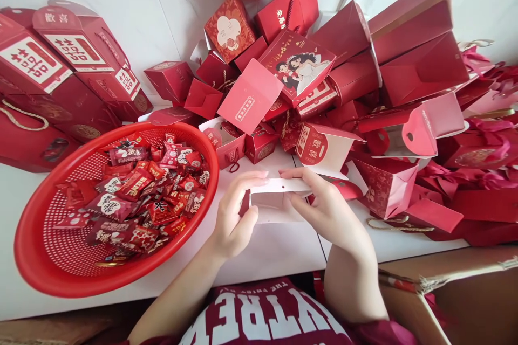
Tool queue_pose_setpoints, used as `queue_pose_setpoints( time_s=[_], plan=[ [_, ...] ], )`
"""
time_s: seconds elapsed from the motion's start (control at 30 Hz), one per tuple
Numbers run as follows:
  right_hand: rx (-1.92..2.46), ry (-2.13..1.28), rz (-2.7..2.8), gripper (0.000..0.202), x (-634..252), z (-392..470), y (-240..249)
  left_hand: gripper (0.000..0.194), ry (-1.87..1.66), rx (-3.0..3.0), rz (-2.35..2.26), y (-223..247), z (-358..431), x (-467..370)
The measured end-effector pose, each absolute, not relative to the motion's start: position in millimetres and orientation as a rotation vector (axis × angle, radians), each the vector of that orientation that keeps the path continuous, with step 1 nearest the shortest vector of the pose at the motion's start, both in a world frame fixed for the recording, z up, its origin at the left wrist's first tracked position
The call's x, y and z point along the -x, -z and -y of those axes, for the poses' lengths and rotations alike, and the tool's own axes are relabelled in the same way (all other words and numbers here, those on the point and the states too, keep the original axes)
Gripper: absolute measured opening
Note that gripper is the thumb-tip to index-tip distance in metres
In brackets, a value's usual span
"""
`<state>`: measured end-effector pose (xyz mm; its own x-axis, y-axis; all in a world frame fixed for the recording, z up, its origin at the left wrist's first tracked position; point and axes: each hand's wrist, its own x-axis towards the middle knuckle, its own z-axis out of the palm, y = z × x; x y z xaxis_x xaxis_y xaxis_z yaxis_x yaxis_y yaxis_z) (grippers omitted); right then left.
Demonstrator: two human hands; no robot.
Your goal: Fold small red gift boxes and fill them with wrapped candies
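Between both hands is a small open box (279, 202), its white inside facing up and a white flap with a small hole along its far edge. My left hand (238, 215) grips the box's left side, thumb in front and fingers behind. On its right side my right hand (319, 199) holds the flap and wall between thumb and fingers. Left of my hands stands a red plastic basket (36, 275) with many wrapped candies (137, 188) in it. Just beyond the hands lies an open red and white box (319, 145).
Red gift boxes (299, 64) are heaped at the back and right against the wall. Taller boxes and bags (81, 59) stand at the left. A cardboard carton (416, 275) is at the lower right, beside the white table's (283, 250) near edge.
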<state>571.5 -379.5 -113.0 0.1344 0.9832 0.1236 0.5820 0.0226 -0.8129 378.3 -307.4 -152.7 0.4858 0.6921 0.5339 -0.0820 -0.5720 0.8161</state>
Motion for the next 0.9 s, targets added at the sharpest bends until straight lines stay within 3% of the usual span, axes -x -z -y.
queue_pose_setpoints(
  time_s=[0.23,0.37,0.5,0.9],
  plan=[
    [1.539,-0.601,1.647,0.034,-568,371,118,0.04,-1.228,-1.965,-0.701,142,307,-386],
    [1.612,-0.474,1.647,0.047,-565,376,112,0.037,-1.145,-1.985,-0.825,140,301,-389],
    [1.684,-0.575,1.485,0.045,-562,379,112,0.038,-1.251,-1.885,-0.863,147,299,-391],
    [1.613,-0.564,1.542,0.056,-556,378,124,0.066,-1.025,-1.832,-0.696,154,307,-378]
  ],
)
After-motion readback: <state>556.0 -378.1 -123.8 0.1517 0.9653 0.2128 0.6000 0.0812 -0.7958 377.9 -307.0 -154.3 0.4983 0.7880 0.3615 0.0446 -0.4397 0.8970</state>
